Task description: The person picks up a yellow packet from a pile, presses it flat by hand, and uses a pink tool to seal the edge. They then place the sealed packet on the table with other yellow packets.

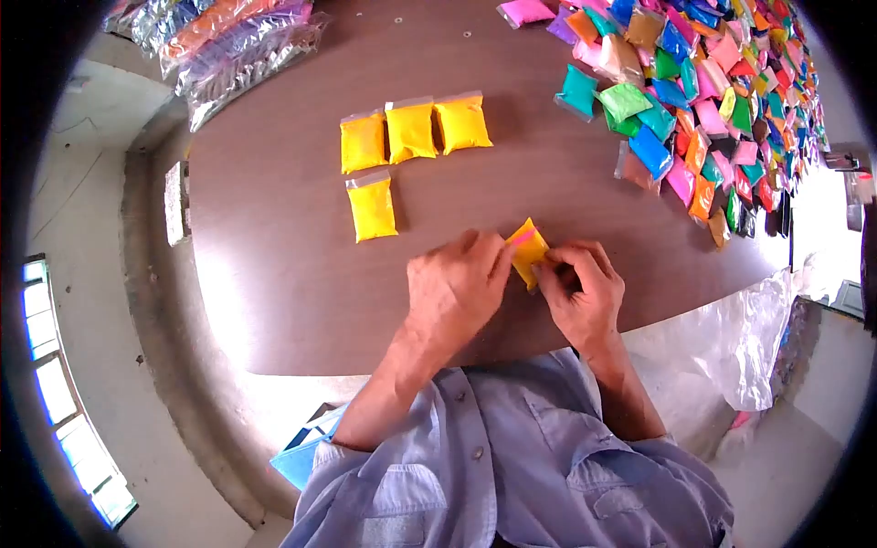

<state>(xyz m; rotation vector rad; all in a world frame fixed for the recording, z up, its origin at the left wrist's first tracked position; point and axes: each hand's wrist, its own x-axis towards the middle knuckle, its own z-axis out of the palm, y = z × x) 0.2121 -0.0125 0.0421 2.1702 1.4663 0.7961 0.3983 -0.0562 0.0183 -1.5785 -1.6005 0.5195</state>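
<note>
Near the front of the table, both my hands meet at a small yellow packet (pixel 527 259), which is tilted. My right hand (pixel 586 288) pinches its right edge between thumb and fingers. My left hand (pixel 459 285) is closed, with its fingertips at the packet's upper left side. A thin pink strip (pixel 522 238) lies across the packet beside those fingertips; whether it is loose or stuck on cannot be made out. Farther back, three yellow packets (pixel 410 131) with clear top edges lie in a row. One more yellow packet (pixel 373 208) lies below the row's left end.
A large heap of small multicoloured packets (pixel 703 110) covers the right rear of the brown table (pixel 283 219). Larger clear bags with coloured contents (pixel 242 55) lie at the rear left. Clear plastic sheeting (pixel 744 342) hangs beyond the right front edge.
</note>
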